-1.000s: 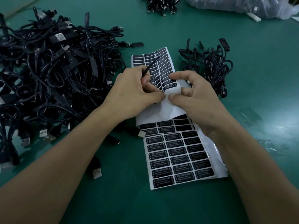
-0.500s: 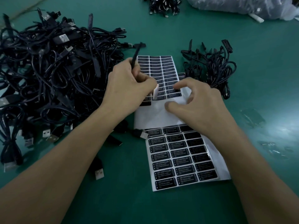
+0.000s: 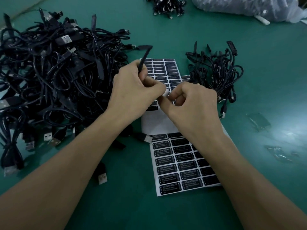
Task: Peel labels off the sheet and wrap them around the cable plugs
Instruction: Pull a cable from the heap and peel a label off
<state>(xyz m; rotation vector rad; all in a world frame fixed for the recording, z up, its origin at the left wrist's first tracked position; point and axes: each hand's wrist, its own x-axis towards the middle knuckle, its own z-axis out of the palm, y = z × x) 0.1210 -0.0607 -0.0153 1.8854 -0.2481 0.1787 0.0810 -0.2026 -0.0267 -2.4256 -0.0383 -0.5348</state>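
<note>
My left hand grips a slim black cable plug that sticks up and away from my fingers. My right hand meets it over the sheets and pinches a small pale label at the fingertips of both hands. Under them lies a partly used label sheet with rows of black labels and a bare white lower part. A second sheet of black "LED CONTROLLER" labels lies nearer me, partly under my right forearm.
A big tangle of black USB cables fills the left of the green table. A smaller cable bundle lies right of the sheets. Another bundle and a plastic bag sit at the far edge. Loose USB plugs lie near my left arm.
My right hand rose off the white backing and closed on the small label beside my left fingertips. The far sheet, curled up a second ago, now lies flat.
</note>
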